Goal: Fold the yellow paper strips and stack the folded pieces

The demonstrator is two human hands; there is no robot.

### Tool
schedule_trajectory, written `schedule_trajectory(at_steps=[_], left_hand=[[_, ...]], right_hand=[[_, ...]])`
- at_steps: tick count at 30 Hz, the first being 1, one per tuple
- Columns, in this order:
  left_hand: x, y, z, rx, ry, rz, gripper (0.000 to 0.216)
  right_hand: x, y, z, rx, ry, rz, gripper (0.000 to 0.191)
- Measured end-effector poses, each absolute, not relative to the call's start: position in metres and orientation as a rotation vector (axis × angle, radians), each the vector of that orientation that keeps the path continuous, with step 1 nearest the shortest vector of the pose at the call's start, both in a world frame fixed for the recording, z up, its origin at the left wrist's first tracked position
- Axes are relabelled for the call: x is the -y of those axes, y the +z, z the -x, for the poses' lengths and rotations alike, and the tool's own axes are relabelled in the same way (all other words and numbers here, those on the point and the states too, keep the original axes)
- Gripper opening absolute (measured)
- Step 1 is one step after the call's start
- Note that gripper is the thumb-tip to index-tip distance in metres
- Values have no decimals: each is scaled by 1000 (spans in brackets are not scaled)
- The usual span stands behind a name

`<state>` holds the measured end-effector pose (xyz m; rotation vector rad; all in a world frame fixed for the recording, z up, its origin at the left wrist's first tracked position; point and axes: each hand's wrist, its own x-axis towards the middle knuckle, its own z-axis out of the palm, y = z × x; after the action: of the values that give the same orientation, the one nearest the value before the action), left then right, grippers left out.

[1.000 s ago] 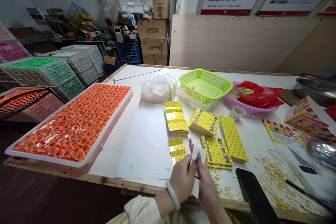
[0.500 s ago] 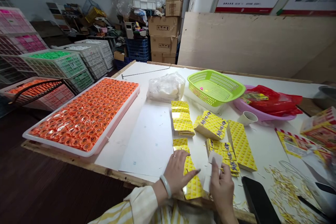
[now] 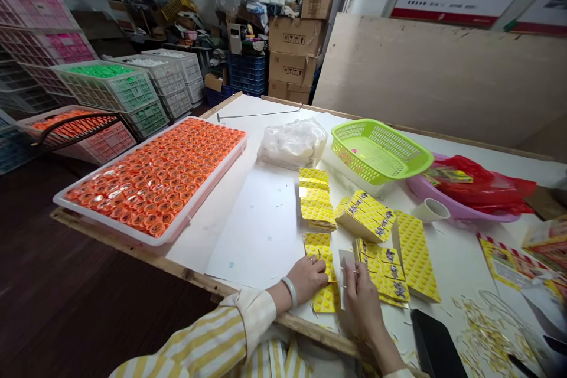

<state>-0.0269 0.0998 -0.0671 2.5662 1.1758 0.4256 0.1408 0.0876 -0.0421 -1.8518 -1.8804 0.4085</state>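
My left hand (image 3: 309,281) lies over a strip of yellow patterned cards (image 3: 325,300) near the table's front edge, its fingers curled together and gripping the strip. Pinched in my right hand (image 3: 364,298) is a strip of cards with its white side up (image 3: 346,257), held upright-lengthwise beside the yellow strip. Just right of it lies a stack of yellow cards with dark printing (image 3: 383,271). Behind are another printed stack (image 3: 370,212), a plain yellow stack (image 3: 316,198) and a long yellow block of cards (image 3: 416,254).
A white tray of orange round pieces (image 3: 155,177) stands at left. Farther back are a clear plastic bag (image 3: 292,143), a green basket (image 3: 381,150) and a purple basin (image 3: 420,189) with a red bag (image 3: 482,186). A paper cup (image 3: 430,211), black phone (image 3: 436,342) and yellow scraps (image 3: 487,331) lie right.
My left hand's spread fingers have curled in over the yellow strip. My right hand has brought the white-sided strip a little to the left, alongside it. The view has shifted.
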Motion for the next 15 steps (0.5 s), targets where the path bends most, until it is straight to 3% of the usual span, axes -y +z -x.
schedule_trajectory(at_steps=[6,11,15], left_hand=[[-99,-72,21,-1133,470,-2544,24],[-97,-69,22,-1165,512,-2435,17],[-91,-65,32,-1200,587,-2290,11]], right_hand=[[-97,-47,-137,2203,218,1998,30],[-95,-42,-126,2462,155,2006,15],[-94,-38,-122,2530,89,2078,17]])
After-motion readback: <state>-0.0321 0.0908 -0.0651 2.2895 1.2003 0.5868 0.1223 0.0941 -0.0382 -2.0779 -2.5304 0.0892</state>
